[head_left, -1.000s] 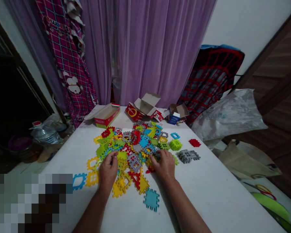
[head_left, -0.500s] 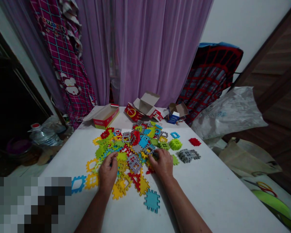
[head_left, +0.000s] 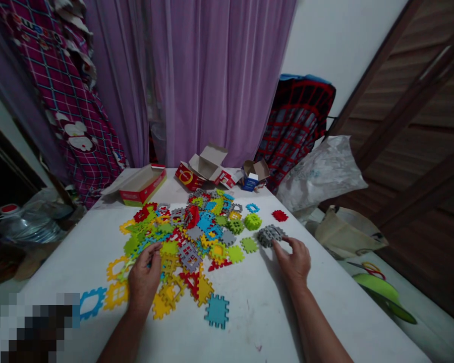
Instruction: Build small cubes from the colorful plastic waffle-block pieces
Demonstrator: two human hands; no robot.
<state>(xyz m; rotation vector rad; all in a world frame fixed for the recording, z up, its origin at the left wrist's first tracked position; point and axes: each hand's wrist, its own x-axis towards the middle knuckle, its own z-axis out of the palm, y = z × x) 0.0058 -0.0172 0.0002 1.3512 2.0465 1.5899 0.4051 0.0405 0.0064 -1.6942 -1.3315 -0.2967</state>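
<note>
My right hand point(head_left: 293, 262) is at the right of the table, its thumb and fingers closed on the near right edge of a grey block of interlocking plastic tiles point(head_left: 269, 235). My left hand point(head_left: 145, 276) rests at the near left side of a heap of coloured tiles, fingers curled inward; whether anything is in them is hidden. Beside it lie a yellow window tile point(head_left: 116, 295) and a grey window tile point(head_left: 189, 256). A light green tile point(head_left: 248, 245) lies flat left of the grey block. Near the front is a teal square tile point(head_left: 217, 310).
Opened cardboard boxes stand along the back: a red and green one point(head_left: 144, 189), a red one point(head_left: 189, 176) and a blue one point(head_left: 251, 182). A green tile block point(head_left: 252, 221) and red tiles point(head_left: 280, 216) lie right of the heap. Purple curtains point(head_left: 212, 75) hang behind.
My right hand has moved from the heap rightward to the grey block. My left hand stays by the heap's left side. The view has turned to the right.
</note>
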